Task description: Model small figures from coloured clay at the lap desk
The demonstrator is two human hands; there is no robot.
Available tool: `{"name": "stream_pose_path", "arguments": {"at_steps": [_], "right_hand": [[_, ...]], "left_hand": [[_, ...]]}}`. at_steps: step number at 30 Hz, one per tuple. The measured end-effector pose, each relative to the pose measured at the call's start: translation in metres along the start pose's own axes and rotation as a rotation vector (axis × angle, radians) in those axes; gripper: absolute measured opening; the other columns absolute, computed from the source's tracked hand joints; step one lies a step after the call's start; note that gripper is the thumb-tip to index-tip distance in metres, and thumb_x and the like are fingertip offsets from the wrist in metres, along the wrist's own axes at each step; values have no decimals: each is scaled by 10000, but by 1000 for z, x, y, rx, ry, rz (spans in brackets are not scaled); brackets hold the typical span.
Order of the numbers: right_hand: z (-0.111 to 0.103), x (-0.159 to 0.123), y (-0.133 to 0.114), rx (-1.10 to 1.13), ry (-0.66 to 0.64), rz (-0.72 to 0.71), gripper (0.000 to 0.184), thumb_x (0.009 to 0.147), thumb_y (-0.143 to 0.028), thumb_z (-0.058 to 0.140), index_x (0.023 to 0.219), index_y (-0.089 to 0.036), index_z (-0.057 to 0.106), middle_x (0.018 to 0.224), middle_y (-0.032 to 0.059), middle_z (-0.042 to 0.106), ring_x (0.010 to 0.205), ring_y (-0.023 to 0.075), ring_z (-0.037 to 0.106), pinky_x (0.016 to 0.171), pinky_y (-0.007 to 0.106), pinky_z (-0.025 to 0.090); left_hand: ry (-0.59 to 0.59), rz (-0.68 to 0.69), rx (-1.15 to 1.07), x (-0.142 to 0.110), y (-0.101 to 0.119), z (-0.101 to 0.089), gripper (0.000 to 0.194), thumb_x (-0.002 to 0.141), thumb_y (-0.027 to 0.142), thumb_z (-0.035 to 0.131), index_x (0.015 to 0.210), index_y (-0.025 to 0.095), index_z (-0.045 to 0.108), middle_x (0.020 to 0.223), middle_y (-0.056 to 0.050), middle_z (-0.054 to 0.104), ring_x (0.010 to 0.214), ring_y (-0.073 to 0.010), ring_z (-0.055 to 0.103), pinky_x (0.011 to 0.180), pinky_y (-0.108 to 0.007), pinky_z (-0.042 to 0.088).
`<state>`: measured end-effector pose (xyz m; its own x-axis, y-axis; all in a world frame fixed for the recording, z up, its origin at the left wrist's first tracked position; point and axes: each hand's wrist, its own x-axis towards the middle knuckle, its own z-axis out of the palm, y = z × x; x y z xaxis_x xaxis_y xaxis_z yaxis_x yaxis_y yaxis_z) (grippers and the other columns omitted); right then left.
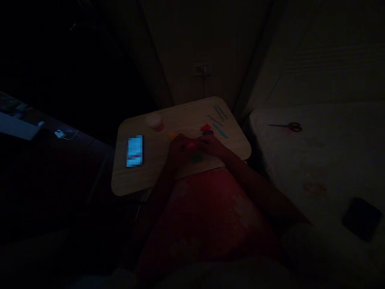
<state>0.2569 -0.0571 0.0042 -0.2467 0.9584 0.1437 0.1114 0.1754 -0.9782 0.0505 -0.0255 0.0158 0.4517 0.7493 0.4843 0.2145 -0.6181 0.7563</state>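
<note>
Although too dim for finger detail, left hand [179, 149] and right hand [213, 145] close together around small red clay lump [191, 145] on pale wood-grain table [186, 110]; pinch or press unreadable. Just beside: red clay piece [205, 127], green clay bit [197, 159]. Farther along table: teal modelling tools [220, 113], round tub [155, 122], lit phone [134, 151]. Scissors [285, 127] on adjacent bedding [325, 160].

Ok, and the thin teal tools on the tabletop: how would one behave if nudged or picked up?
Each thin teal tool looks slim and straight, so probably light and fairly stiff. On the smooth tabletop it would likely slide when pushed. It may roll if its shaft is round; the dim view cannot tell.
</note>
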Motion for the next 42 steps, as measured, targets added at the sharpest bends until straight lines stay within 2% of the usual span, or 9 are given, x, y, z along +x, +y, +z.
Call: {"name": "stream_pose_path", "arguments": {"at_steps": [5,11,18,24,28,31,36,42], "right_hand": [[2,1,6,-11,12,10,583,903,-733,630,795,-170,740,710,18,646,664,145,541,612,271,422],[2,3,9,-47,-4,32,621,911,-772,584,770,-176,685,712,29,624,665,154,526,613,285,403],[0,1,2,107,19,15,575,844,-758,664,784,-186,651,747,25,593,718,165,527,672,296,423],[-1,0,-1,-6,16,-55,541,861,-716,691,769,-186,638,729,0,572,711,142,497,662,274,400],[3,1,0,-40,41,-27,554,844,-726,714,773,-183,632,697,-14,551,662,126,460,602,264,354],[6,2,-1,-83,44,-4,545,828,-710,753,808,-174,658,724,-4,595,675,129,489,609,262,375],[6,1,0,-73,-30,-30,527,867,-689,726,871,-163,756,830,39,711,770,165,600,706,284,468],[5,1,5,-35,-6,-1,531,811,-681,783,879,-154,787,807,36,722,727,157,592,683,289,459]], "left_hand": [[26,-10,66,1,4,-2,185,912,400,762,899,235,846,852,-39,696,813,-192,623,773,-335,542],[37,-17,75,-1,10,-4,168,940,352,735,883,242,849,854,-42,733,831,-200,654,814,-350,548],[102,33,90,-2,4,-2,217,964,393,727,884,223,835,827,-35,726,787,-181,658,744,-326,524],[87,64,117,-2,-2,-1,238,949,424,749,852,218,819,809,-38,717,757,-175,647,705,-315,519],[59,90,133,-1,-1,-1,246,956,401,736,828,205,812,796,-39,709,731,-166,631,690,-307,514],[52,86,136,-2,-1,-1,250,954,409,737,831,206,815,802,-38,701,734,-167,629,689,-308,516],[45,103,116,-3,-4,-1,239,951,411,738,867,205,828,811,-36,677,734,-164,616,677,-302,508],[11,108,132,-1,-2,2,229,954,403,714,934,213,840,786,-34,653,736,-169,601,668,-300,499]]}}
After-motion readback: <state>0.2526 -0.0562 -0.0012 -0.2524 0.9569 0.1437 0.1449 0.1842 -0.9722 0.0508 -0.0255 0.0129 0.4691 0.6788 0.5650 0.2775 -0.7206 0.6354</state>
